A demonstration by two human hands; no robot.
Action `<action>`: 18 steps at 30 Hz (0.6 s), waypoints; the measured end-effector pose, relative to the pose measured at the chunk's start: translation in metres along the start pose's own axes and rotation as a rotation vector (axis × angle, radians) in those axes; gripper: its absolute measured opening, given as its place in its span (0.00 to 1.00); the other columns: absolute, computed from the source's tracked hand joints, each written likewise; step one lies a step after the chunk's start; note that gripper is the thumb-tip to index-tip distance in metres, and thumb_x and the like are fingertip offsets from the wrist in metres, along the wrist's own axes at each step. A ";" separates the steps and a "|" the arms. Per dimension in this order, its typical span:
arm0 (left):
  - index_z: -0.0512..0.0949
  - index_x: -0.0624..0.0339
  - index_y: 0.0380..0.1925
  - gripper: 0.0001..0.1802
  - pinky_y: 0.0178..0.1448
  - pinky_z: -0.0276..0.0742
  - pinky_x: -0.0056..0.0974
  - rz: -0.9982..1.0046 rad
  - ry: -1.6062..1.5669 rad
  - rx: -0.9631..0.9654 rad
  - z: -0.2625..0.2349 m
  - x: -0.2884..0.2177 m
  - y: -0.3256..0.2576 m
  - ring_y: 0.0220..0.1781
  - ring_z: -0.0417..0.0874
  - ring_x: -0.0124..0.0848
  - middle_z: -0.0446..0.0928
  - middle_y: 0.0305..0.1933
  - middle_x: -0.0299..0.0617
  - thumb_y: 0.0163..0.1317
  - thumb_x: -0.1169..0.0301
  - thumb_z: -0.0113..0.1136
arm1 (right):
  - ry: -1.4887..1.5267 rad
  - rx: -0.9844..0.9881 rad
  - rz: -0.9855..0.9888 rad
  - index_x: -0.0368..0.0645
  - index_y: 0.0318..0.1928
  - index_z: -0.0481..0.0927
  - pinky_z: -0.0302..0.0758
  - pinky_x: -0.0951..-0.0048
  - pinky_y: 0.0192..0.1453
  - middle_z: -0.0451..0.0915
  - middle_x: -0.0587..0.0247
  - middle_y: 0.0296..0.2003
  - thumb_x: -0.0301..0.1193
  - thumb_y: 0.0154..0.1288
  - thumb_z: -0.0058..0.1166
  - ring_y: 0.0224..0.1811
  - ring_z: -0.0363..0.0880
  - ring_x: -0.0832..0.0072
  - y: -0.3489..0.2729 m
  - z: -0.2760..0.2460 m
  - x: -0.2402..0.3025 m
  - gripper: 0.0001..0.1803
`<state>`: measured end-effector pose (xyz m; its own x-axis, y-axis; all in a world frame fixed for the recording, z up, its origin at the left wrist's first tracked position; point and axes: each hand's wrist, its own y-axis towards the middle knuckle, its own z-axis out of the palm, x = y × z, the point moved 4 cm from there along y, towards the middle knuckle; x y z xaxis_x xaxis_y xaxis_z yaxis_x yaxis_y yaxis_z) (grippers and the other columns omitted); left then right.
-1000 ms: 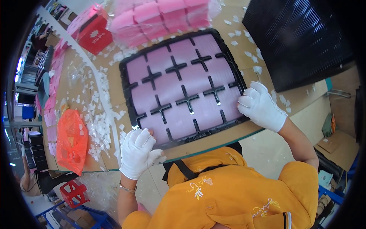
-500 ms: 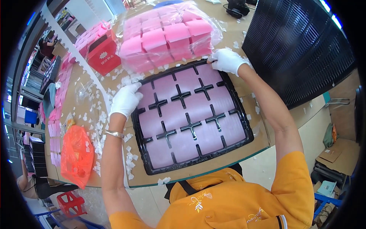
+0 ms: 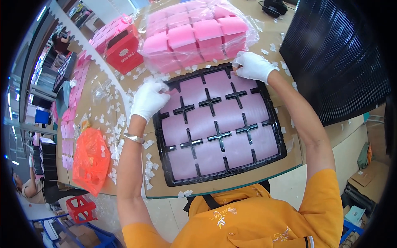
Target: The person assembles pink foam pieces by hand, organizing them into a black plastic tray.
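A black plastic tray (image 3: 224, 173) lies flat on the table in front of me, with several cross-shaped dividers. Smooth pale pink-purple pieces (image 3: 231, 151) fill its compartments. My left hand (image 3: 149, 99), in a white glove, is at the tray's far left corner, fingers bent together beside a darker pink edge; what they pinch is hidden. Over the far right corner, my gloved right hand (image 3: 254, 67) has its fingertips pressed together at the rim. Whatever lies between them is too small to make out.
Pink blocks in clear plastic (image 3: 198, 35) stand just behind the tray, beside a red box (image 3: 123, 51). A tall stack of black trays (image 3: 335, 62) rises at the right. White scraps litter the table; an orange bag (image 3: 92, 159) lies left. A person works at far left.
The view has shifted, so the tray and table appear further right and slightly higher. Both hands remain at the tray's far corners; my left fingers have drawn closer together over theirs.
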<state>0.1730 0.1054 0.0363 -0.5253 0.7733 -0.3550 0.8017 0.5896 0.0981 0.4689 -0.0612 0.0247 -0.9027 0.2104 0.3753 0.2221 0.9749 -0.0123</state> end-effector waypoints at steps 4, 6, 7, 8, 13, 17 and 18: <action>0.83 0.60 0.31 0.08 0.46 0.78 0.42 0.210 0.100 -0.191 -0.008 -0.016 -0.008 0.39 0.82 0.45 0.82 0.36 0.48 0.50 0.70 0.65 | -0.058 -0.048 -0.087 0.42 0.38 0.84 0.79 0.62 0.50 0.82 0.55 0.41 0.33 0.56 0.59 0.42 0.84 0.56 -0.009 -0.006 0.006 0.11; 0.83 0.60 0.32 0.08 0.46 0.78 0.41 0.250 0.129 -0.224 -0.011 -0.020 -0.012 0.39 0.83 0.45 0.83 0.37 0.48 0.51 0.71 0.65 | -0.142 -0.099 -0.195 0.42 0.39 0.84 0.79 0.62 0.50 0.82 0.54 0.41 0.33 0.56 0.59 0.42 0.84 0.56 -0.014 -0.012 0.019 0.12; 0.83 0.59 0.35 0.09 0.46 0.79 0.40 0.111 0.046 -0.151 -0.009 -0.016 -0.014 0.39 0.84 0.44 0.84 0.37 0.48 0.53 0.70 0.65 | -0.076 -0.005 -0.084 0.42 0.41 0.84 0.79 0.62 0.51 0.83 0.54 0.40 0.34 0.57 0.58 0.42 0.84 0.56 -0.014 -0.013 0.021 0.13; 0.84 0.59 0.37 0.10 0.47 0.80 0.39 -0.023 -0.039 -0.077 -0.005 -0.012 -0.015 0.39 0.85 0.43 0.85 0.38 0.47 0.55 0.70 0.65 | -0.012 0.087 0.032 0.42 0.42 0.83 0.79 0.62 0.52 0.84 0.54 0.39 0.34 0.57 0.58 0.43 0.84 0.57 -0.016 -0.013 0.021 0.14; 0.84 0.53 0.46 0.16 0.55 0.79 0.44 -0.071 -0.066 -0.082 0.001 0.000 -0.019 0.48 0.86 0.46 0.85 0.45 0.49 0.59 0.64 0.61 | -0.090 0.010 -0.021 0.43 0.42 0.84 0.79 0.61 0.52 0.84 0.54 0.38 0.36 0.56 0.61 0.43 0.84 0.57 -0.020 -0.017 0.017 0.15; 0.85 0.54 0.48 0.18 0.55 0.80 0.43 -0.138 -0.037 -0.038 0.005 0.005 -0.024 0.48 0.86 0.46 0.85 0.46 0.49 0.59 0.63 0.61 | -0.073 -0.047 -0.081 0.43 0.39 0.85 0.79 0.61 0.51 0.84 0.55 0.38 0.39 0.54 0.64 0.42 0.84 0.57 -0.021 -0.011 0.004 0.16; 0.85 0.54 0.48 0.18 0.55 0.80 0.43 -0.146 -0.034 -0.037 0.007 0.007 -0.025 0.48 0.86 0.46 0.85 0.46 0.49 0.59 0.63 0.61 | -0.068 -0.043 -0.088 0.43 0.39 0.85 0.79 0.61 0.51 0.84 0.55 0.38 0.39 0.54 0.64 0.42 0.84 0.57 -0.022 -0.010 0.002 0.16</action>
<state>0.1510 0.0946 0.0252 -0.6250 0.6709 -0.3991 0.7062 0.7038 0.0772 0.4659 -0.0831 0.0346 -0.9421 0.1304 0.3090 0.1555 0.9862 0.0578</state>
